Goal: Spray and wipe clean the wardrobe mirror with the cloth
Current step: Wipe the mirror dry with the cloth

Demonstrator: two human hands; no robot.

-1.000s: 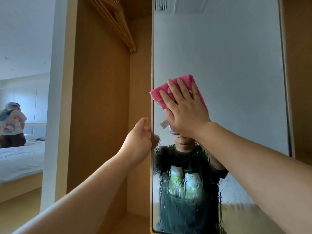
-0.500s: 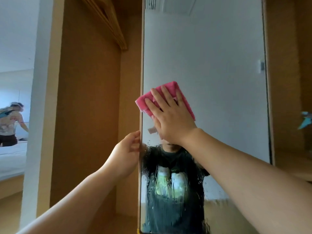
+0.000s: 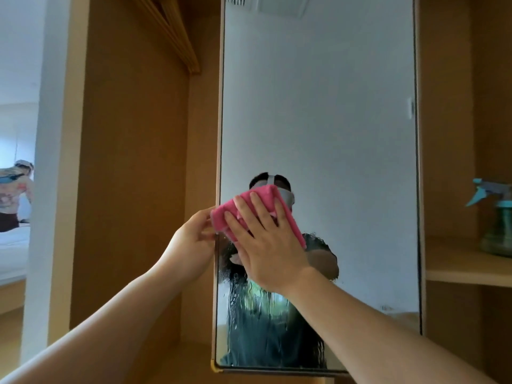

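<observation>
The tall wardrobe mirror fills the middle of the head view, with wet streaks and droplets across its lower part. A folded pink cloth lies flat against the glass near the mirror's left edge. My right hand presses the cloth to the glass with straight, spread fingers. My left hand grips the mirror's left edge, thumb in front and fingers curled behind the frame. A teal spray bottle stands on a shelf at the right.
An open wooden wardrobe bay with a hanging rail lies left of the mirror. A wooden shelf sits at the right. Further left, a bed and another person are visible.
My right hand and the cloth have slid down the glass along the left edge. My left hand keeps its hold on the frame. The view has tilted down and right, showing the spray bottle.
</observation>
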